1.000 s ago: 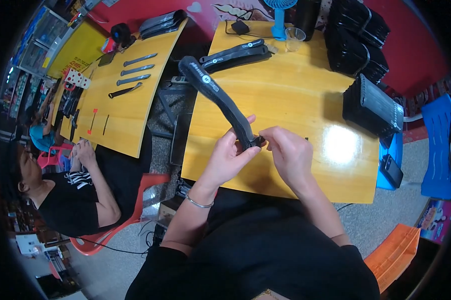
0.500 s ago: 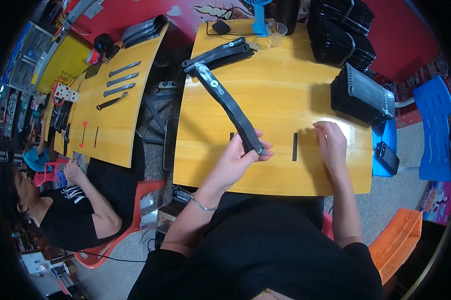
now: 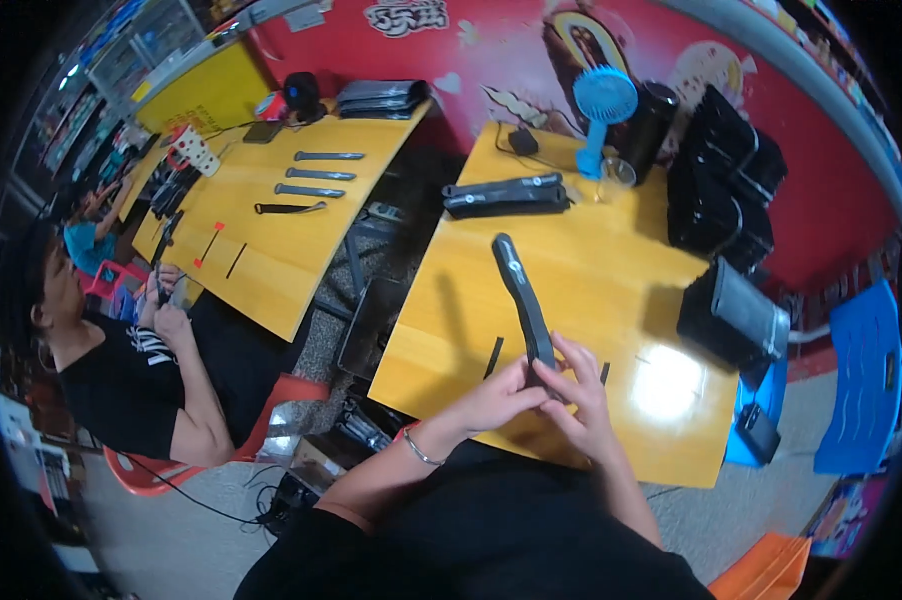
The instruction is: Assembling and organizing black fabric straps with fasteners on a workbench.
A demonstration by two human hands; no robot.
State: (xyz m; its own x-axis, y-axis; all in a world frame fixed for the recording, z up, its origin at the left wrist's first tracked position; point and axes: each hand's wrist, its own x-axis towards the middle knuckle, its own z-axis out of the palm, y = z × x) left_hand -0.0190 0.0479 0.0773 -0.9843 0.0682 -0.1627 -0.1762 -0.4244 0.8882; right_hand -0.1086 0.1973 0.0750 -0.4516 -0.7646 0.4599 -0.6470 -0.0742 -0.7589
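Note:
A long black strap (image 3: 522, 290) with a rounded far end and a small white print rises over the table, pointing away from me. My left hand (image 3: 499, 402) pinches its near end. On the same end, my right hand (image 3: 583, 398) closes its fingers from the right side, so the tip of the strap is partly covered. Two thin dark strips lie on the table: one strip (image 3: 494, 357) left of my hands, the other strip (image 3: 605, 373) just behind my right fingers. Farther back rests a small pile of similar black straps (image 3: 506, 196).
The yellow table (image 3: 441, 330) holds a blue fan (image 3: 593, 135), a clear cup (image 3: 619, 176), stacked black bundles (image 3: 723, 215) and a black block-shaped stack (image 3: 733, 312). A blue chair (image 3: 859, 375) stands right. At the left table (image 3: 271, 255), a co-worker (image 3: 121, 370) handles something small.
My right hand has left the tabletop and joined my left hand at the strap's near end. The strap now points more straight ahead. My view has tilted and shifted.

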